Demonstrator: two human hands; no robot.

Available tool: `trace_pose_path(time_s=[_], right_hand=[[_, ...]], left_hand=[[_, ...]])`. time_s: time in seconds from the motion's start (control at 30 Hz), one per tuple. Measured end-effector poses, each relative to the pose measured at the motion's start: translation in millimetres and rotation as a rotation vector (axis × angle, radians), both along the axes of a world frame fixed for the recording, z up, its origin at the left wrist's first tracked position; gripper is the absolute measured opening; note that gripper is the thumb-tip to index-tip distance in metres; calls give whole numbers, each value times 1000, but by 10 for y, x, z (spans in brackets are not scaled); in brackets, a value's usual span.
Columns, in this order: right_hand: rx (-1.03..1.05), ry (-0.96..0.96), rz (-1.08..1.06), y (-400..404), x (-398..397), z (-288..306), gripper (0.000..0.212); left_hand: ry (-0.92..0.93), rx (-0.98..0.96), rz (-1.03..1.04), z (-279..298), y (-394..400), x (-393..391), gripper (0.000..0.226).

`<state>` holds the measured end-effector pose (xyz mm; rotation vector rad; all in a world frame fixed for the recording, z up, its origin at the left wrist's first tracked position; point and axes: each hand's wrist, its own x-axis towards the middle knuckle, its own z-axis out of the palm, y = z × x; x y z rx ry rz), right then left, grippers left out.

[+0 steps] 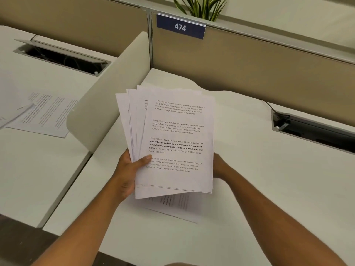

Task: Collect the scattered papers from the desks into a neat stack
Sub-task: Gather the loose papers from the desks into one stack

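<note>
**Above desk 474: a fanned sheaf of printed sheets in both your hands**

Above the white desk [249,169] you hold a sheaf of papers [172,141], thin white printed sheets fanned so their upper left corners step out one behind another. Your left hand [128,169] is clamped on the lower left edge, thumb pressed flat across the top sheet and the other fingers hidden underneath. Your right hand [219,166] meets the right edge from behind; its fingers are covered by the sheets, so you cannot tell how they are curled.

The top sheet carries four short blocks of print, each opening "Village life is a peaceful, close-knit, and nature-connected way of living"; part of the third block is in bold.

Beneath the sheaf one more printed sheet [176,206] lies flat on the desk. On the neighbouring desk [38,169] to your left, past a smooth, round-cornered beige divider [107,96], further printed pages [46,114] lie overlapped, their text blurred.

The fabric-faced partition [249,66] behind bears a dark blue plate [180,26] reading "474" in white, with green, blade-shaped plant leaves [201,8] above it. An open cable tray [315,129] is sunk into the desk's right rear.
</note>
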<state>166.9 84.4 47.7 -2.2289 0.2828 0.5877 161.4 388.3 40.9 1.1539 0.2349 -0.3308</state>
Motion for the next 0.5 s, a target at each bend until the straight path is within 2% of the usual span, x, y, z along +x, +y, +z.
trace_pose_path(time_s=[0.03, 0.13, 0.2, 0.37, 0.5], right_hand=[[27, 18, 28, -80, -8, 51, 31], [274, 78, -148, -464, -122, 114, 30], [341, 50, -272, -741, -281, 139, 29], [424, -208, -739, -1392, -884, 112, 21], [481, -424, -1093, -1711, -1403, 201, 23]], left_hand=[[3, 4, -6, -3, -1, -1, 50], [7, 12, -17, -6, -19, -5, 48], [11, 21, -17, -14, -41, 3, 48], [20, 44, -9, -31, -154, 23, 52], [19, 40, 23, -46, -310, 36, 55]])
